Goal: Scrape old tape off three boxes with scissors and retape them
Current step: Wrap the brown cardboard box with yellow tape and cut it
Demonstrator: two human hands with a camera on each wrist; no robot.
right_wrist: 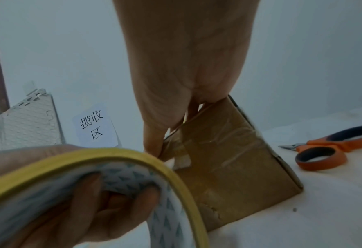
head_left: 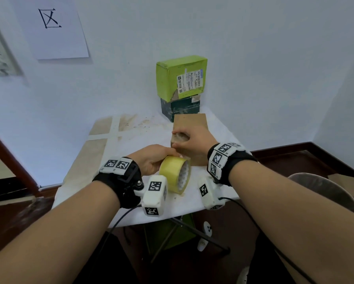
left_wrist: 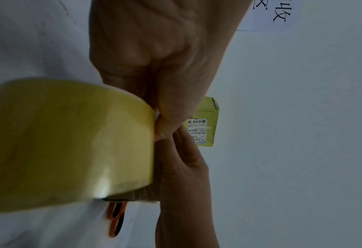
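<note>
My left hand (head_left: 151, 158) grips a yellow tape roll (head_left: 173, 174) with fingers through its core, held upright against the near left corner of a brown cardboard box (head_left: 190, 121). My right hand (head_left: 192, 139) clasps that box's upper left edge, thumb on the side face and fingers over the top. In the right wrist view the box (right_wrist: 228, 159) carries wrinkled clear tape. Orange-handled scissors (right_wrist: 328, 147) lie on the table to the box's right; the head view hides them. A green box (head_left: 172, 78) sits on a dark box (head_left: 180, 108) at the back.
The small table (head_left: 131, 144) is covered in stained white cloth and stands in a wall corner. A grey bin (head_left: 325, 187) sits on the floor to the right. A paper sign (head_left: 51, 27) hangs on the wall at left.
</note>
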